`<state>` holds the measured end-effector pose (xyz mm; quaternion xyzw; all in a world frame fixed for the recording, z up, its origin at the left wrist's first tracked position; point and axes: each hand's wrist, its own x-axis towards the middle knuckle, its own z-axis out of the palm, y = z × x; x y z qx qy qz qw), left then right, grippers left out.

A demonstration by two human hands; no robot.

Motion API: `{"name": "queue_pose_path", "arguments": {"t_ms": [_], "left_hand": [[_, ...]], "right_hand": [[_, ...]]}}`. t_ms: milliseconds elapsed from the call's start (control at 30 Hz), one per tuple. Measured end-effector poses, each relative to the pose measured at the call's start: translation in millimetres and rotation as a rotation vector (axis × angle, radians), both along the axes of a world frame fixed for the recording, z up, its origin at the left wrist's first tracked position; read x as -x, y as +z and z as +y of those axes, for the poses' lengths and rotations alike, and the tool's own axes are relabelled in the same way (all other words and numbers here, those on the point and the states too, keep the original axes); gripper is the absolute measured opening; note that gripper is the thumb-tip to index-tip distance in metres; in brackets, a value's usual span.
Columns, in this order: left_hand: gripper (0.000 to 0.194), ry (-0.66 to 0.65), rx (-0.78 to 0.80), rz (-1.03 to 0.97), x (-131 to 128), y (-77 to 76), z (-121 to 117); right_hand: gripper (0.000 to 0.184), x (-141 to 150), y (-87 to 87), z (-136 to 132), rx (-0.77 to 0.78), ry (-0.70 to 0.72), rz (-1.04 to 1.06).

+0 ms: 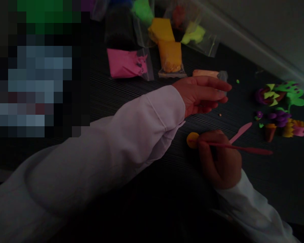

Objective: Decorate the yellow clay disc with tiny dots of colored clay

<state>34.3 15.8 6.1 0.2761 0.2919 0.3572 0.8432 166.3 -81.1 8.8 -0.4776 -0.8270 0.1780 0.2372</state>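
My right hand (219, 158) is closed round a thin red modelling tool (243, 147). The tool's tip is at a small yellow clay disc (192, 139), and its broad end points right. Beside that hand lies a pink plastic clay knife (240, 132), partly hidden behind the knuckles. My left hand (205, 94) reaches across from the left with its fingers stretched out. It is in front of a bag of peach clay (206, 73), covering part of it; whether it touches the bag I cannot tell.
Bags of pink clay (123, 63), orange clay (171, 55) and lime clay (194, 33) lie towards the back, among several others. Small finished clay figures (281, 116) cluster at the right. A pale ledge (243, 50) runs along the back. A pixelated area covers the upper left.
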Motion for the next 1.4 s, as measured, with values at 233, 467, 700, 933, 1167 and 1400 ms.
{"name": "queue_pose_path", "arguments": {"t_ms": [233, 467, 700, 933, 1167, 1400], "left_hand": [[0.014, -0.018, -0.013, -0.018, -0.2, -3.6, 3.1], [0.013, -0.077, -0.016, 0.005, 0.5, -5.1, 7.9], [0.012, -0.072, -0.004, -0.024, 1.3, -4.3, 8.0], [0.013, -0.071, -0.005, -0.038, 1.5, -3.7, 7.8], [0.013, -0.078, -0.027, -0.022, 1.1, -5.0, 7.6], [0.01, -0.04, -0.021, -0.019, 0.4, -4.7, 5.6]], "right_hand": [[0.013, 0.2, -1.5, 0.5, -0.01, 0.006, 0.014], [0.014, -0.5, -0.5, 0.4, -0.02, 0.0, -0.005], [0.014, -0.6, -1.6, 0.2, -0.039, -0.003, -0.025], [0.012, -0.9, 0.1, -0.5, -0.059, -0.02, -0.042], [0.012, -0.5, 0.0, -1.6, -0.047, -0.016, -0.044], [0.012, 0.2, 0.6, -1.7, -0.044, -0.014, -0.033]]}}
